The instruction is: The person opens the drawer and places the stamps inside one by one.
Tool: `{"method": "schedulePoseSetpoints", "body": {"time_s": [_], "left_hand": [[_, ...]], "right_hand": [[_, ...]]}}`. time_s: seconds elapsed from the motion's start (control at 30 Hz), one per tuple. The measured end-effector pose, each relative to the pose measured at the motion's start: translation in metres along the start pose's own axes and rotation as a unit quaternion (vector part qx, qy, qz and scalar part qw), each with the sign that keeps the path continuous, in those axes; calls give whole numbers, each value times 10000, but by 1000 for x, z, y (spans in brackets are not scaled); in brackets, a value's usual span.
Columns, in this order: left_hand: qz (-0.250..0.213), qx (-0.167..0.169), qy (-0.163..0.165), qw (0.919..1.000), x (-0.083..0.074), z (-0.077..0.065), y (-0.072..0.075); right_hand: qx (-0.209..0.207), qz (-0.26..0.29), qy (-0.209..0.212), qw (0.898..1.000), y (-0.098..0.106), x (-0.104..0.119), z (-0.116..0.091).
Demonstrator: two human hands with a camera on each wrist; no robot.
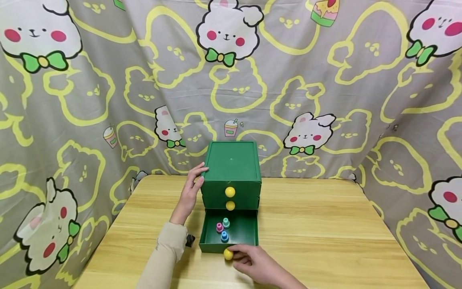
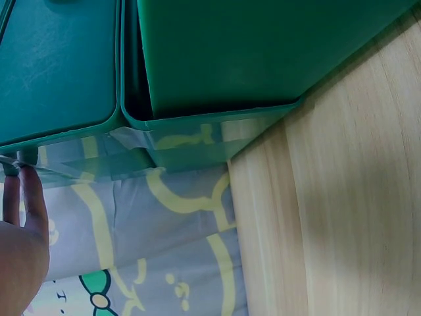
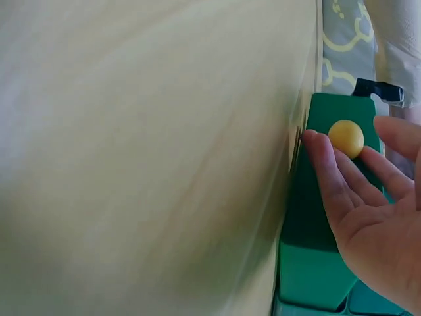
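Observation:
A green drawer cabinet [image 1: 231, 162] stands on the table with its bottom drawer [image 1: 242, 228] pulled out. Inside that drawer are three small stepped pieces with narrower tops: a pink piece [image 1: 219, 228], a teal piece [image 1: 226, 222] and a blue piece [image 1: 224, 236]. My left hand [image 1: 190, 192] rests its extended fingers against the cabinet's left side; in the left wrist view its fingers [image 2: 33, 204] touch the wall. At the drawer front, my right hand [image 1: 258, 263] has loosely extended fingers touching the round yellow knob [image 3: 346, 138], with the thumb apart from it.
Two more yellow knobs, an upper knob [image 1: 229, 192] and a middle knob [image 1: 230, 206], mark the closed drawers. A small black object [image 1: 190, 240] lies beside the left sleeve. Patterned curtain [image 1: 238, 92] surrounds the wooden table [image 1: 317, 224] at the back and sides.

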State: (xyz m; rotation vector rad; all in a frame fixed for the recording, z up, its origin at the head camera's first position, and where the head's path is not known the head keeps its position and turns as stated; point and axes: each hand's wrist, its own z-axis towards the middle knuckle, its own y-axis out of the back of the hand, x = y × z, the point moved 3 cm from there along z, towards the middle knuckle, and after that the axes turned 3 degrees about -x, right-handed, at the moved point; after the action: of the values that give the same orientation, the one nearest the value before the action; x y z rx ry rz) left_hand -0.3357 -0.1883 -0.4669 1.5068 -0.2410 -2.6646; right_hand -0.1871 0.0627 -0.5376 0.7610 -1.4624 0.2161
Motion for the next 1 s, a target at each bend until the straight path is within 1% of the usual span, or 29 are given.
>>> {"method": "schedulePoseSetpoints", "body": {"time_s": [0.1, 0.23, 0.37, 0.53, 0.6, 0.83, 1.0], "left_hand": [[18, -6, 59, 10000, 0, 0, 0], [84, -7, 115, 9999, -1, -1, -1], [62, -31, 83, 9999, -1, -1, -1], [67, -28, 19, 10000, -2, 0, -2], [74, -15, 1, 10000, -2, 0, -2], [45, -11, -37, 10000, -1, 0, 0], [71, -37, 13, 10000, -1, 0, -1]], "right_hand": [[52, -47, 7, 10000, -4, 0, 3], [-53, -56, -47, 10000, -8, 1, 7], [-343, -96, -98, 9993, -10, 3, 10], [-983, -207, -136, 9948, -9, 5, 14], [-1170, -275, -131, 9927, -8, 5, 15], [-1398, -142, -73, 9901, -4, 9, 16], [-1491, -232, 12, 9886, -3, 13, 18]]}}
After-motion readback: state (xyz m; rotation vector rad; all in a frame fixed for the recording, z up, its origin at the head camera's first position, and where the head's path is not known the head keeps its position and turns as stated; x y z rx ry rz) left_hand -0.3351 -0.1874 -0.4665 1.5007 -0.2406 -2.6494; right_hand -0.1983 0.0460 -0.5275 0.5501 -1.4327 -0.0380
